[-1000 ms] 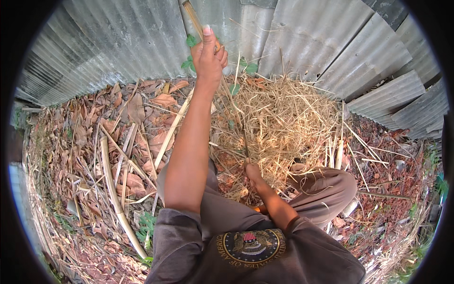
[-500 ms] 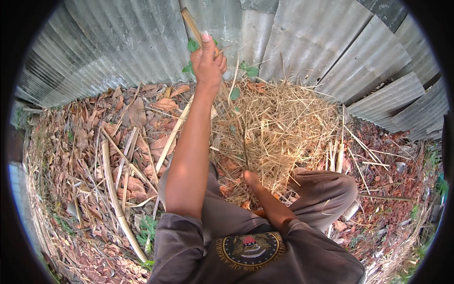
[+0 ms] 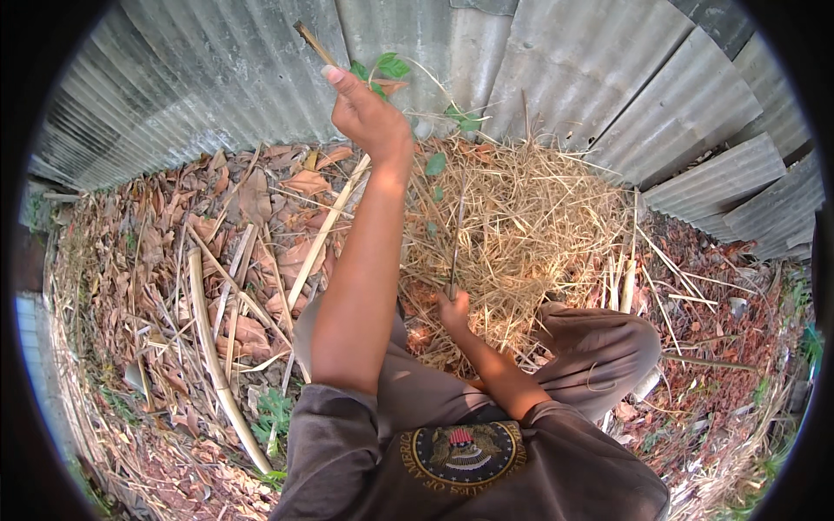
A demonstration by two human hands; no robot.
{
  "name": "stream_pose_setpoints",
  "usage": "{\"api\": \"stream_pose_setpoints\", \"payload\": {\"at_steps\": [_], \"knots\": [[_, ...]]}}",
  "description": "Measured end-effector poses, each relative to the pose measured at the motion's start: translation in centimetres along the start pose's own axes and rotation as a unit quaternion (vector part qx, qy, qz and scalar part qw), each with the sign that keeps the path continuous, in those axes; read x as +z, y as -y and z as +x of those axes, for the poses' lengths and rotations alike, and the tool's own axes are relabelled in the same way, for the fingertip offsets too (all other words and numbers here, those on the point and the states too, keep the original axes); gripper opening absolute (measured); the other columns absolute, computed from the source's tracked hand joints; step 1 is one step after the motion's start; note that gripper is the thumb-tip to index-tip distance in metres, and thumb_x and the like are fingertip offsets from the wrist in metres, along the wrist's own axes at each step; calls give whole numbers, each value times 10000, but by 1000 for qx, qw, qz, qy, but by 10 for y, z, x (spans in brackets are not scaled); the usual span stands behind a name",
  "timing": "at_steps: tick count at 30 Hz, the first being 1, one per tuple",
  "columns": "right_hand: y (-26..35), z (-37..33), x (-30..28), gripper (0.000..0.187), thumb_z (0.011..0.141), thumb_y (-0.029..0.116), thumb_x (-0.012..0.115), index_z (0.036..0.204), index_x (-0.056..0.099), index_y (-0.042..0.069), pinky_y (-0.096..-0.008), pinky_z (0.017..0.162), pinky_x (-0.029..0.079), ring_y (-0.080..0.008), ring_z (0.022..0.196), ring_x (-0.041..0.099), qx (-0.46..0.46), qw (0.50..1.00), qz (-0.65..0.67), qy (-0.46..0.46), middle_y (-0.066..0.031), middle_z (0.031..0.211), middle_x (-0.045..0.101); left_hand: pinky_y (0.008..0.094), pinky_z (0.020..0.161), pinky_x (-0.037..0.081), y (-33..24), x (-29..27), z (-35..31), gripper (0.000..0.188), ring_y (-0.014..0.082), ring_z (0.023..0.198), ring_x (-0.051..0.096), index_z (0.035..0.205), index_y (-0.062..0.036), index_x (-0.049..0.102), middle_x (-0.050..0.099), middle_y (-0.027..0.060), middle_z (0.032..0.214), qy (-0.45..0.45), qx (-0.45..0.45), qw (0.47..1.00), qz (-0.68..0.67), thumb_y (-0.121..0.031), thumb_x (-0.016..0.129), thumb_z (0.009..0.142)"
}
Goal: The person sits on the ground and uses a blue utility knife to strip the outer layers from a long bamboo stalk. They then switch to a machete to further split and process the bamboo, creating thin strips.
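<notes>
My left hand [image 3: 373,120] is raised far out in front of the metal fence, closed around a short piece of split bamboo [image 3: 316,43]. The bamboo's end sticks out past my thumb, tilted up to the left; its lower part is hidden by the hand. Close to my lap, my right hand [image 3: 453,311] grips a long knife [image 3: 457,234]. Its thin dark blade shows nearly edge-on and points away from me over a heap of pale shavings [image 3: 530,230]. The blade and the bamboo are apart.
A corrugated metal fence [image 3: 252,78] bounds the far side. Dry brown leaves [image 3: 252,195] cover the ground at left, with a long bamboo pole [image 3: 208,347] and several strips. More sticks [image 3: 627,278] lie right of the heap. A green vine [image 3: 436,165] hangs near the blade.
My left hand has shifted slightly left and turned, so the bamboo leans further left. My right hand has moved a little away from me, and the knife blade now tilts slightly right.
</notes>
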State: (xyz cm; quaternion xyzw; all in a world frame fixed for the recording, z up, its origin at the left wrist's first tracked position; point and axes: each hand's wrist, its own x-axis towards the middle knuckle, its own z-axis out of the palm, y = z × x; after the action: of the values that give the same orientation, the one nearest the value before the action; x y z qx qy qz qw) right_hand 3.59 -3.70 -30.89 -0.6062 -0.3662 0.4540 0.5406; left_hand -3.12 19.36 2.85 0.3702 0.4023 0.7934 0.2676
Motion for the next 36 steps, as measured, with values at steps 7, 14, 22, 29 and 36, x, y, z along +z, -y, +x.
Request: {"api": "stream_pose_setpoints", "payload": {"at_steps": [7, 14, 22, 29, 36], "knots": [[39, 12, -11, 163, 797, 107, 572, 683, 497, 17, -300, 440, 341, -121, 462, 416, 271, 963, 2, 14, -24, 526, 449, 281, 494, 244, 6, -17, 10, 652, 97, 538, 280, 565, -118, 271, 286, -35, 569, -15, -49, 999, 4, -659, 261, 930], [-19, -1, -11, 97, 813, 80, 534, 744, 487, 31, -319, 374, 329, -117, 383, 375, 16, 995, -101, -15, -9, 510, 413, 301, 489, 239, 8, 2, -1, 677, 99, 525, 272, 535, -101, 258, 271, -30, 517, -30, -45, 998, -16, -646, 293, 934], [91, 22, -46, 71, 814, 43, 445, 744, 460, 44, -353, 374, 337, -140, 369, 359, 394, 891, 205, 91, -30, 477, 382, 294, 484, 241, 1, -18, 11, 673, 102, 509, 294, 530, -104, 266, 308, -19, 516, -22, -52, 998, 17, -638, 293, 939], [91, 8, -19, 65, 789, 57, 511, 760, 532, 3, -327, 439, 389, -165, 452, 468, -136, 990, 0, -18, -62, 574, 513, 269, 463, 253, -35, -2, 12, 670, 106, 503, 292, 561, -112, 285, 287, -21, 528, 6, -74, 995, -70, -685, 303, 907], [-38, -12, -80, 295, 727, 213, 594, 801, 628, -71, -391, 540, 484, -279, 556, 620, 315, 927, -202, 32, -194, 702, 631, 251, 403, 192, -103, -22, 31, 671, 115, 419, 230, 606, -143, 295, 225, -20, 484, -33, -72, 973, -216, -768, 282, 849]]}}
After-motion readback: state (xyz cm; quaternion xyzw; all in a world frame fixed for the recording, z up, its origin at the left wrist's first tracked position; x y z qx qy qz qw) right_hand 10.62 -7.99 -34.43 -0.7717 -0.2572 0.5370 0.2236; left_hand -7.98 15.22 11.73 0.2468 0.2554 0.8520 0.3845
